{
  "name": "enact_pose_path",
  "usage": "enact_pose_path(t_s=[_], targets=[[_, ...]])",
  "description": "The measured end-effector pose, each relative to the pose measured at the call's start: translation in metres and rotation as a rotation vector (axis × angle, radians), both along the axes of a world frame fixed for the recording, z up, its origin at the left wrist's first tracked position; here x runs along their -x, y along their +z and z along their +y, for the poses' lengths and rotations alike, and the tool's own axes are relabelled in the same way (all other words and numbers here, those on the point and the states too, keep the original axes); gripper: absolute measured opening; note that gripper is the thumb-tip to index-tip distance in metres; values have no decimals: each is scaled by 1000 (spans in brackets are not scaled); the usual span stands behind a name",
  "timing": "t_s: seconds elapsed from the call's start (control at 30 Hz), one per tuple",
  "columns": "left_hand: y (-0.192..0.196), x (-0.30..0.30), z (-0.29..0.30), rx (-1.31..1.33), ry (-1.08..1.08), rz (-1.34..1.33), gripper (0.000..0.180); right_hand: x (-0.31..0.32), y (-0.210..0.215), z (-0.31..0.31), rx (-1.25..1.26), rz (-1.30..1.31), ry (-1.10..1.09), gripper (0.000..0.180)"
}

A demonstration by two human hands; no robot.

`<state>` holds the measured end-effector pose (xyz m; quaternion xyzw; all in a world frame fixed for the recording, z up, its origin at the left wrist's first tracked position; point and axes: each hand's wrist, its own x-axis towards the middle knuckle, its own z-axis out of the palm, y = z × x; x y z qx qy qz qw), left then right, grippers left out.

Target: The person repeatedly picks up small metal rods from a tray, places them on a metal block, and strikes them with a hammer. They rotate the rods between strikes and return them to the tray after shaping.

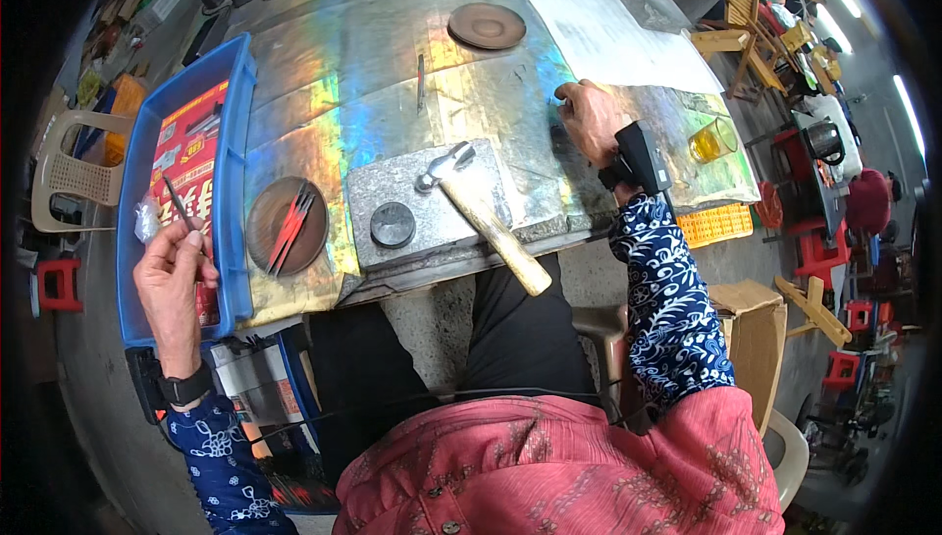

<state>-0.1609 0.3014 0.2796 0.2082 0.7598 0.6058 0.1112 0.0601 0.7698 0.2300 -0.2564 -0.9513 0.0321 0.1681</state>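
Left hand (177, 275): thumb and fingers nearly closed, pinching thin dark strip (179, 199) above blue tray (237, 162), just beside left edge of tabletop (373, 54); grip at lower end seemingly leaves upper part free. Right hand (591, 125): fingers bent, half open, at near edge of white sheet (628, 49); whether it holds something, cannot tell. Hammer (486, 224) lies across stone slab (383, 182), handle projecting past tabletop's near edge, probably for easy taking. Brown plate (260, 226), near front left corner, keeps red-and-dark pieces (288, 233) together.
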Motion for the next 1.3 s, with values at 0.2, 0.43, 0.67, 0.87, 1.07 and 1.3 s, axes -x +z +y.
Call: enact_pose_path(t_s=[0.2, 0.43, 0.67, 0.87, 1.07, 1.3], targets=[[4, -30, 34, -39, -104, -105, 17, 9, -13, 7, -18, -3, 32, 21], [6, -47, 49, -66, -155, -159, 19, 17, -16, 20, -211, -99, 202, 6], [5, -59, 62, -161, -188, -267, 18, 26, -24, 23, 14, -103, 141, 11], [1, -70, 81, -180, -227, -273, 16, 10, -14, 18, -46, -20, 85, 21], [-7, -79, 109, -178, -217, -177, 14, -17, 12, -14, 93, 132, 37, 8], [-30, -88, 122, -191, -210, 22, 14, -41, 45, -72, 348, 382, 144, 16]])
